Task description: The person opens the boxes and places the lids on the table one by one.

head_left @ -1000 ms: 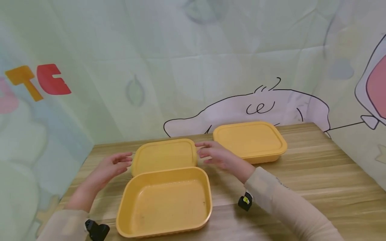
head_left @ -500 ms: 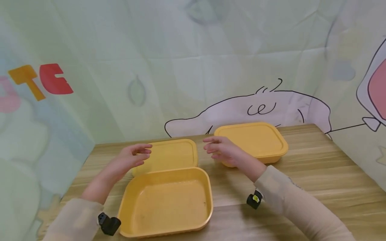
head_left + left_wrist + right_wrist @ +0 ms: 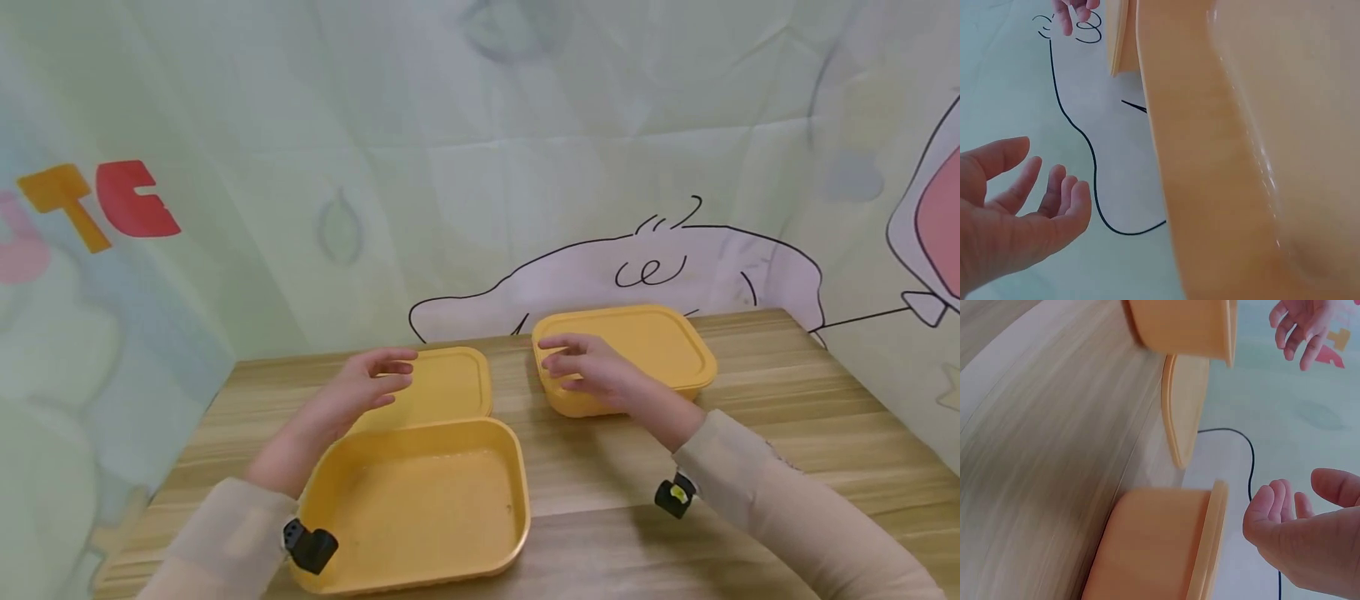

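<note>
My left hand (image 3: 363, 387) hovers over the left part of a flat yellow lid (image 3: 450, 387), its fingers loosely bent and holding nothing. In front of that lid an uncovered yellow box (image 3: 420, 517) sits with its inside bare; my left forearm crosses its left corner. Over the left end of a lidded yellow box (image 3: 645, 346) is my right hand (image 3: 596, 371), also holding nothing, fingers relaxed. The right wrist view shows this hand (image 3: 1310, 537) apart from the lidded box's rim (image 3: 1210, 544). In the left wrist view the left hand (image 3: 1022, 212) is away from the uncovered box's wall (image 3: 1191, 156).
All of it stands on a wood-grain table (image 3: 787, 467). A printed cloth backdrop (image 3: 480, 183) rises right behind and beside the table. Small black cameras are worn at the left wrist (image 3: 309, 546) and right wrist (image 3: 675, 496).
Both hands have moved to the right: the left from beside the flat lid to over it, the right from the lid's right edge to over the lidded box. The boxes and lid have stayed put.
</note>
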`<move>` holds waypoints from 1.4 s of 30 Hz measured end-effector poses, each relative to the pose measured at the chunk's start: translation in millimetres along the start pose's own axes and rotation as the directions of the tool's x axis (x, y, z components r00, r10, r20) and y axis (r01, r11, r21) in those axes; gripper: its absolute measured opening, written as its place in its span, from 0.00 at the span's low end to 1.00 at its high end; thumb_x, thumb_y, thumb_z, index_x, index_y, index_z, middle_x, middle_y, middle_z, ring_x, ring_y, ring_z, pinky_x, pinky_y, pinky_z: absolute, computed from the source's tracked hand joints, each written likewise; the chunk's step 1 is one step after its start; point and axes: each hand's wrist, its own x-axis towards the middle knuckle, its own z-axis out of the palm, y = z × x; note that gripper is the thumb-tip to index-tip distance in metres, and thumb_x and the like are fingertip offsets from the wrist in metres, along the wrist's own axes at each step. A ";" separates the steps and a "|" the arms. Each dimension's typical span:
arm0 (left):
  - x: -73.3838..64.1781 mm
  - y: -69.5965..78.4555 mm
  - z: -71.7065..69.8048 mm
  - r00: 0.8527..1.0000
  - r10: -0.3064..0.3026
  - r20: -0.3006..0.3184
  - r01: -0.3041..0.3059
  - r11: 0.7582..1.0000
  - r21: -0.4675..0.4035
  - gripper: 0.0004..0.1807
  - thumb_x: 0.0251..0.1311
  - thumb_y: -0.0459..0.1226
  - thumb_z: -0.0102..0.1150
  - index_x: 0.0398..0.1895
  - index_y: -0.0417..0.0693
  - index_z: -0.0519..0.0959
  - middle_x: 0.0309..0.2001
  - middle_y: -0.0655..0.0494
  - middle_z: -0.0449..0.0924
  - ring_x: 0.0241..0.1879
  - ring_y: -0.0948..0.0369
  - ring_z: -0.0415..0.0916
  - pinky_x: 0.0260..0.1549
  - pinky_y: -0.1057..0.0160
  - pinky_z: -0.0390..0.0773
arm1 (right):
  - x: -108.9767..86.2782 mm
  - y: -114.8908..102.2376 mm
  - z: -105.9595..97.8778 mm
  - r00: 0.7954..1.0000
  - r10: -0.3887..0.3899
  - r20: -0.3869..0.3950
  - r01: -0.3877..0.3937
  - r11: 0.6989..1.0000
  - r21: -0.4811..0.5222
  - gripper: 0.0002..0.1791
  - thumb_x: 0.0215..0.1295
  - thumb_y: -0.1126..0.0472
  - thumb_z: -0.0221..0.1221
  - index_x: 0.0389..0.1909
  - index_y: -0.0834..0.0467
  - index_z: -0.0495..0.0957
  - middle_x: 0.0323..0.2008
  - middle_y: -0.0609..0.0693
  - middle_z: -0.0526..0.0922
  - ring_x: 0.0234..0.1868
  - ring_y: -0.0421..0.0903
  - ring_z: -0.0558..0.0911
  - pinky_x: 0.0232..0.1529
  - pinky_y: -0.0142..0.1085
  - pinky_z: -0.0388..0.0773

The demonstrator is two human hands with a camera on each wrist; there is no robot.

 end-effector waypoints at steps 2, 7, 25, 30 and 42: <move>3.2 1.4 4.0 1.000 -0.006 0.002 0.006 1.000 -0.021 0.25 0.65 0.35 0.51 0.64 0.36 0.62 0.60 0.38 0.63 0.59 0.43 0.63 0.60 0.44 0.61 | -2.1 1.2 -7.0 1.000 -0.004 0.002 0.004 1.000 -0.006 0.23 0.67 0.68 0.50 0.62 0.68 0.63 0.40 0.53 0.76 0.38 0.44 0.73 0.37 0.31 0.73; 10.3 6.3 13.5 1.000 0.001 0.006 -0.001 0.998 -0.064 0.25 0.65 0.34 0.51 0.64 0.36 0.63 0.60 0.38 0.63 0.60 0.43 0.62 0.60 0.45 0.61 | -6.5 2.6 -26.6 1.000 0.010 -0.010 -0.011 1.000 -0.019 0.24 0.67 0.67 0.50 0.63 0.68 0.61 0.42 0.55 0.76 0.41 0.46 0.73 0.40 0.32 0.73; 27.0 21.7 41.2 1.000 0.003 0.017 -0.001 0.994 -0.114 0.21 0.65 0.33 0.50 0.61 0.39 0.65 0.57 0.42 0.66 0.58 0.47 0.65 0.59 0.46 0.64 | -23.2 0.4 -109.4 0.999 -0.046 0.017 0.046 0.999 0.021 0.10 0.67 0.64 0.52 0.45 0.47 0.72 0.36 0.44 0.78 0.41 0.45 0.74 0.44 0.36 0.77; 32.1 24.1 49.9 0.999 -0.036 0.017 0.038 0.989 -0.145 0.21 0.65 0.32 0.50 0.61 0.40 0.65 0.59 0.42 0.65 0.59 0.47 0.64 0.58 0.46 0.65 | -27.1 2.8 -132.2 0.998 -0.053 -0.017 0.053 0.998 0.015 0.11 0.68 0.64 0.52 0.43 0.43 0.73 0.37 0.44 0.78 0.39 0.42 0.76 0.41 0.33 0.78; 45.5 22.8 67.1 0.996 -0.085 0.000 0.083 0.975 -0.208 0.20 0.65 0.30 0.50 0.60 0.39 0.67 0.57 0.41 0.65 0.55 0.48 0.65 0.55 0.47 0.69 | -29.4 11.2 -160.6 0.992 -0.002 -0.130 -0.003 0.999 -0.037 0.08 0.67 0.60 0.53 0.43 0.43 0.70 0.35 0.39 0.78 0.38 0.39 0.75 0.41 0.31 0.76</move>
